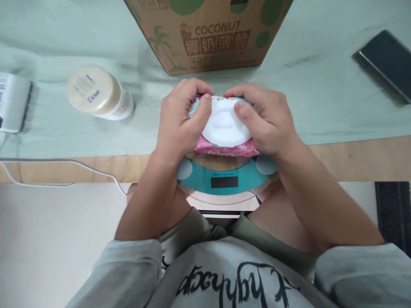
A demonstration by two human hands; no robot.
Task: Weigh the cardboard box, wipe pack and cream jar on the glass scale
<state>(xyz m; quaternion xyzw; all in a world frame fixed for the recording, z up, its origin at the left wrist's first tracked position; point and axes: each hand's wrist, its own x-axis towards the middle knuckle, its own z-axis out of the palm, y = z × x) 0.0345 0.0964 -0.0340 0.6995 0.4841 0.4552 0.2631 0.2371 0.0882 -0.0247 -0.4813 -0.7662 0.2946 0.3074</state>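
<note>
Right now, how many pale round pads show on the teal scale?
2. One pad is left of the dark display, a second pad right of it. More may be hidden behind the pink pack, left hand or right hand.

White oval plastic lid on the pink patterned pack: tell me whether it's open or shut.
Shut: the lid lies flat on the pack, with no raised flap or gap showing.

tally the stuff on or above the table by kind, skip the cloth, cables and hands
Packaging: 3 (cardboard box, Dove jar, pink pack)
Glass scale: 1
Dark flat item: 1
White boxy item: 1
Total: 6
</note>
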